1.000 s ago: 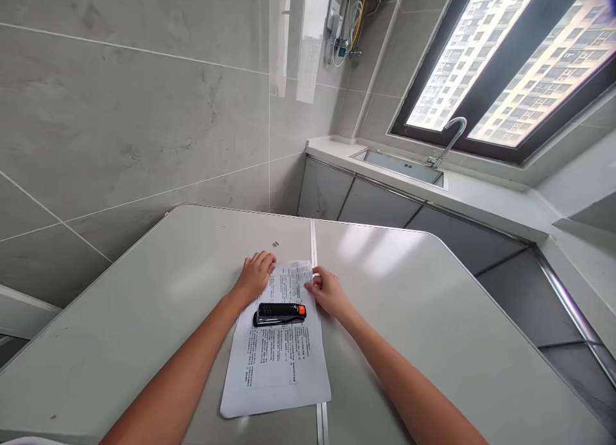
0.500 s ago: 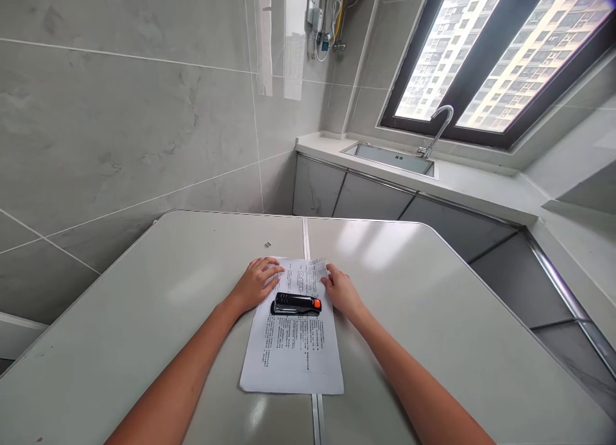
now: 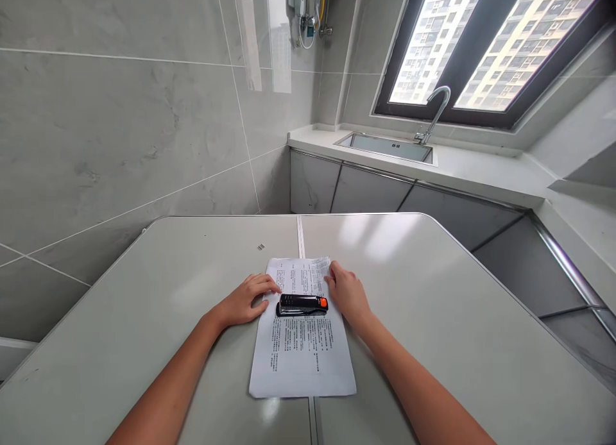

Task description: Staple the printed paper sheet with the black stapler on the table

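Note:
Printed sheets of paper (image 3: 304, 374) lie on the table, with a black stapler (image 3: 302, 305) with an orange end resting across them. My left hand (image 3: 246, 299) is open at the sheets' left edge. Its fingertips touch the paper just left of the stapler, thumb apart from the fingers. At the upper right edge, my right hand (image 3: 348, 293) has its fingers curled in a pinch on the paper, whose top corner looks slightly creased. Part of that grip is hidden by the hand.
Small staple strips (image 3: 260, 247) lie beyond the sheets on the pale table (image 3: 192, 278), which has a seam down its middle. Behind it stands a counter (image 3: 481, 176) with a sink (image 3: 385, 147) and tap (image 3: 437, 111). A tiled wall (image 3: 120, 124) is on the left.
My left hand has drawn back leftward, leaving more of the paper's upper left uncovered. The right hand stays at the right edge. The sheets and stapler appear slightly farther right as the view shifts.

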### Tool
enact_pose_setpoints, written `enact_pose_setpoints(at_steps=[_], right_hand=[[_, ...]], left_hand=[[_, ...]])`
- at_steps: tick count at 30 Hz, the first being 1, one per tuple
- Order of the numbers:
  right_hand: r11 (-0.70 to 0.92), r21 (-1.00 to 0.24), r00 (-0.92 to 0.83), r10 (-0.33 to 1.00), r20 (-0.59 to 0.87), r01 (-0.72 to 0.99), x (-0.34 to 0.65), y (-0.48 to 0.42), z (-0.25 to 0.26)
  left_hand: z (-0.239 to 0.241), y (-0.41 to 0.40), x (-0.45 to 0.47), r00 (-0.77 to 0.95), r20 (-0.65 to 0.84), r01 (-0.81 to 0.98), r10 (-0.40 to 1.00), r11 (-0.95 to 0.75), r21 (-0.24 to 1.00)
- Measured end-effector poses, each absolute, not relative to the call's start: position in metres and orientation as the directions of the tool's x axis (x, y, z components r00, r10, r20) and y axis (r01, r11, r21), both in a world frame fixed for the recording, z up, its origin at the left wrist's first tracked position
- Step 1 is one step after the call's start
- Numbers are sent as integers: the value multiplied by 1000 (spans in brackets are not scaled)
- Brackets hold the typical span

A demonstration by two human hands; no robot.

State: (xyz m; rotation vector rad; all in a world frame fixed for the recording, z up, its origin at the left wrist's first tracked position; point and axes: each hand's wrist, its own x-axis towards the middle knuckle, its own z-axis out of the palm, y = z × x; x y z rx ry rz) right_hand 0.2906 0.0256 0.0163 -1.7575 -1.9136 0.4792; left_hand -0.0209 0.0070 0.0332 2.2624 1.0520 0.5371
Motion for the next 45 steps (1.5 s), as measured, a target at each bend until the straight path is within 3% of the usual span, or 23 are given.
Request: enact_pose_setpoints(at_steps=[3,6,9,12,22,26,29,35,45], right_hand=[[230,-555,-92,960,266,799,289,16,26],[453,-606,-300,891,342,654,285,5,41],[576,-608,-526,801,285,547,279,-6,49],[608,-559,-629,755,186,564,273,-11,43],[601,-564,-626,759,180,566,269,-10,30],[719,-480,-624,686,375,502,287,-2,41],[751,-524,-593,650,476,402,307,9,45],[661,-709,-665,647,374,245,330,23,36],[641,-715,-702,645,303,281,328,26,38]], left_hand=[[34,6,-19,609,116,551,785,-524,650],[31,5,-16,605,118,578,788,-536,615],[28,4,-12,611,102,608,785,-548,575],[28,2,-9,647,79,596,759,-567,568],[30,4,-3,651,35,577,758,-525,626],[28,4,-5,627,53,547,777,-488,680],[26,4,-7,589,40,540,807,-430,723],[27,5,-9,540,-3,577,841,-368,729],[28,7,-8,537,-17,555,843,-338,760]])
